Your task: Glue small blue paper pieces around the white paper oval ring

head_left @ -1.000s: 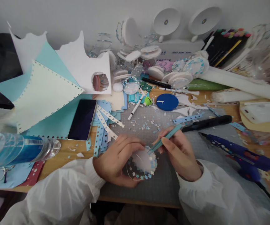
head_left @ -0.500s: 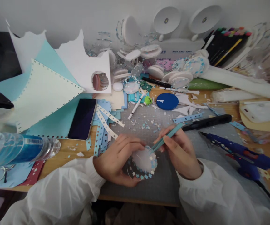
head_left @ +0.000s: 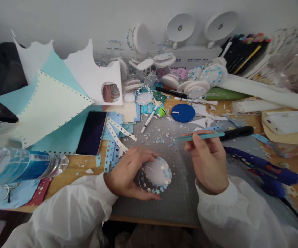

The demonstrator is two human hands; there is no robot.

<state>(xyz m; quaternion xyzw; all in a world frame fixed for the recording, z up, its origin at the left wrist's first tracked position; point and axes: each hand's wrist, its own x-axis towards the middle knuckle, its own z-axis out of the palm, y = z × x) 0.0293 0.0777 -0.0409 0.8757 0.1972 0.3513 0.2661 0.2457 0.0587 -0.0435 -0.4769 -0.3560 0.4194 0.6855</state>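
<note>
My left hand [head_left: 130, 174] curves round the left side of a round white disc [head_left: 157, 171] edged with small blue and white paper flowers, with a thin clear ring beside it. Its fingers and thumb grip the rim. In my right hand [head_left: 208, 160] is a pair of teal tweezers [head_left: 203, 136], held level and apart from the disc, tips pointing left. Those tips are near a scatter of tiny paper flowers [head_left: 161, 139] on the grey cutting mat [head_left: 182, 203]. Whether anything sits between the tips, I cannot make out.
A blue glue gun [head_left: 265, 168] lies at the right beside a black-handled tool [head_left: 238, 133]. Left are a phone [head_left: 92, 132], a water bottle [head_left: 22, 164] and punched paper sheets [head_left: 53, 106]. A blue oval lid [head_left: 183, 113] and several white discs [head_left: 171, 80] crowd the back.
My right hand has lifted the tweezers off the disc's edge and moved them up and right, turning them from slanted to nearly level. My left hand still holds the disc.
</note>
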